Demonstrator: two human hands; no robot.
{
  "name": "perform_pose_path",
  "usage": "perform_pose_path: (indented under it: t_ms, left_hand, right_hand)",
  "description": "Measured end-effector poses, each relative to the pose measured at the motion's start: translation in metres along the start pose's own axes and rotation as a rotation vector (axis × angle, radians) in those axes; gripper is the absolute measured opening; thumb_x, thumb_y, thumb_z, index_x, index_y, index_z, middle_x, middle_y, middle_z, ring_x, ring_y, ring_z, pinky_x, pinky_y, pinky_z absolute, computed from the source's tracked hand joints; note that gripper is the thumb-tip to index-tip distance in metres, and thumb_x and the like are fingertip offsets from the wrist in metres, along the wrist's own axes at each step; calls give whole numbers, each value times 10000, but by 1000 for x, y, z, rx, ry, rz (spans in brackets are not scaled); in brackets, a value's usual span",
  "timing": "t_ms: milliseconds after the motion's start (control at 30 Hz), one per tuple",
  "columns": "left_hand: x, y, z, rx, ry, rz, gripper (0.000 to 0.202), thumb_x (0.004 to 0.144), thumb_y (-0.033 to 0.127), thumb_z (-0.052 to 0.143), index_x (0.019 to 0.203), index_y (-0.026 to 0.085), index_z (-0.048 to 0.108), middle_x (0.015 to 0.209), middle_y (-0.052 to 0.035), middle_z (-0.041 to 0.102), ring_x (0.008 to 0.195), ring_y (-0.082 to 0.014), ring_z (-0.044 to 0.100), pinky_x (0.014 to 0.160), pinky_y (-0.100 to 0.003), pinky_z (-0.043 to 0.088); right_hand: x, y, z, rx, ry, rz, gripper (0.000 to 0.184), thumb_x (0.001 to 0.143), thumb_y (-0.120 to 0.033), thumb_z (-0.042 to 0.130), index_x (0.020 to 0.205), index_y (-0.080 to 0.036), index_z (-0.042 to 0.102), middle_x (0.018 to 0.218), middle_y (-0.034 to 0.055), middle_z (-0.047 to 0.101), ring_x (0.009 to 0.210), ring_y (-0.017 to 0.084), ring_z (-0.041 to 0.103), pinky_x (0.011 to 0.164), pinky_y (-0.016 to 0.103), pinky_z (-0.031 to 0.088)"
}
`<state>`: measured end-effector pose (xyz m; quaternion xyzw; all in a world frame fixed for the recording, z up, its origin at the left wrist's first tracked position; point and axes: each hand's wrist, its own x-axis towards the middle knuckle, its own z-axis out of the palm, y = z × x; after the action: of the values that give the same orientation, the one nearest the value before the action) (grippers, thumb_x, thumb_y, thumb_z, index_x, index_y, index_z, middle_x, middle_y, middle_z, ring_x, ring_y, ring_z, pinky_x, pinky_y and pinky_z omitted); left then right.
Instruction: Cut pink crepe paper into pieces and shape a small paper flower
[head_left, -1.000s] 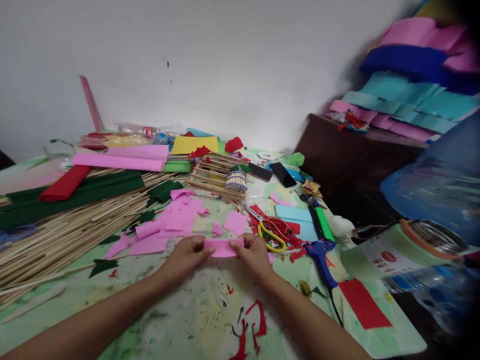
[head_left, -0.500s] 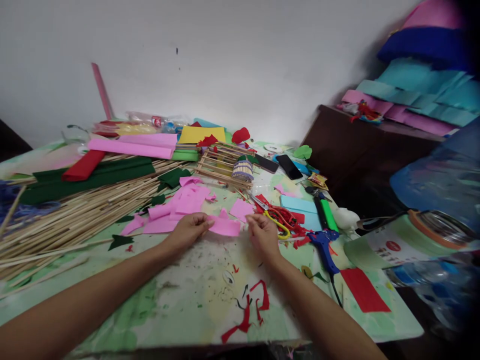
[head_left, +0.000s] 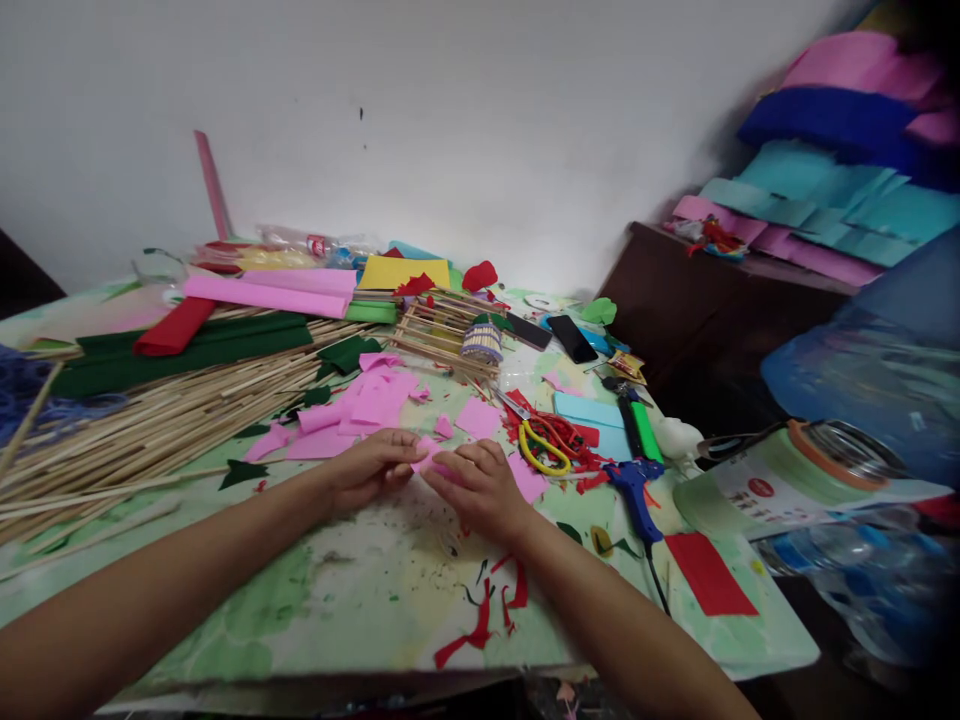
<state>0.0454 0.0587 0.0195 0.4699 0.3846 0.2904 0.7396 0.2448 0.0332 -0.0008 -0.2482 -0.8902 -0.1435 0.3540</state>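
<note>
Your right hand has come in over the pink strip, where half a second ago it stood apart and only your left hand held the piece spread out. Now the strip is gathered between both hands, left of the yellow-handled scissors and about level with their handles. Your left thumb and fingers are pinched together on one end; your right fingers close over the other side, though they hide how firmly they have it. For the work in hand, this seems to mean the strip is being shaped by finger rather than held flat, and its outline is mostly covered. The pink square lies just left of the scissors, the pile of pink pieces farther left, the blue glue gun to their right and nearer you, and the red scraps well nearer you.
</note>
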Motion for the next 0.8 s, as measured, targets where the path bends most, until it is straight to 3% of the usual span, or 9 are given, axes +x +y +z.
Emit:
perform_pose_path:
  t_ms: [100, 167, 233, 300, 400, 533, 667, 800]
  left_hand:
    - [0, -2, 1, 111, 49, 22, 288, 698, 361, 665, 581, 162, 493, 419, 76, 358, 394, -58, 266, 413, -211, 197]
    - [1, -1, 1, 270, 153, 97, 264, 725, 400, 635, 656, 159, 553, 448, 64, 420, 405, -72, 325, 415, -212, 232]
    - [0, 0, 1, 478, 305, 257, 255, 748, 409, 613, 812, 162, 621, 575, 26, 544, 511, -110, 467, 486, -228, 348]
    - [-1, 1, 0, 690, 393, 465, 278, 761, 389, 610, 940, 180, 645, 799, -27, 636, 740, -164, 572, 671, -285, 443]
    - [-2, -3, 0, 902, 287, 706, 253, 766, 348, 628, 964, 194, 659, 967, -64, 659, 941, -201, 575, 849, -342, 434]
    - [-2, -12, 4, 1073, 102, 828, 146, 830, 288, 570, 875, 194, 672, 831, -53, 689, 823, -172, 591, 781, -315, 447]
    - [-3, -10, 5, 1184, 103, 860, 181, 869, 269, 507, 838, 184, 664, 778, -54, 690, 782, -172, 583, 767, -323, 429]
    - [-3, -3, -1, 1232, 190, 832, 193, 878, 270, 483, 795, 173, 627, 752, -51, 659, 775, -178, 568, 763, -330, 427]
  right_hand:
    - [0, 1, -3, 81, -11, 48, 191, 886, -170, 513, 976, -283, 638, 918, -12, 672, 878, 135, 523, 811, 305, 346]
    - [1, 3, -5, 119, 12, 135, 172, 887, -173, 510, 919, -259, 655, 840, 2, 674, 827, 142, 524, 755, 304, 358]
    - [2, 5, -5, 172, 50, 246, 169, 886, -181, 507, 866, -236, 666, 787, 18, 669, 785, 150, 517, 721, 305, 371]
    - [3, 6, -5, 249, 61, 334, 167, 883, -197, 507, 833, -212, 666, 764, 32, 664, 757, 155, 511, 708, 306, 386]
    - [3, 6, -4, 353, 38, 388, 158, 873, -212, 512, 819, -185, 658, 740, 42, 650, 736, 159, 511, 703, 310, 394]
    - [2, 1, -5, 429, 11, 409, 151, 859, -214, 511, 816, -183, 652, 718, 39, 641, 734, 164, 514, 718, 320, 395]
    - [2, 1, -6, 484, 33, 492, 147, 835, -245, 547, 739, -190, 645, 676, 35, 634, 707, 164, 521, 722, 320, 401]
    - [1, 11, -7, 569, 120, 711, 182, 808, -275, 568, 652, -194, 616, 630, 19, 613, 667, 152, 528, 686, 294, 410]
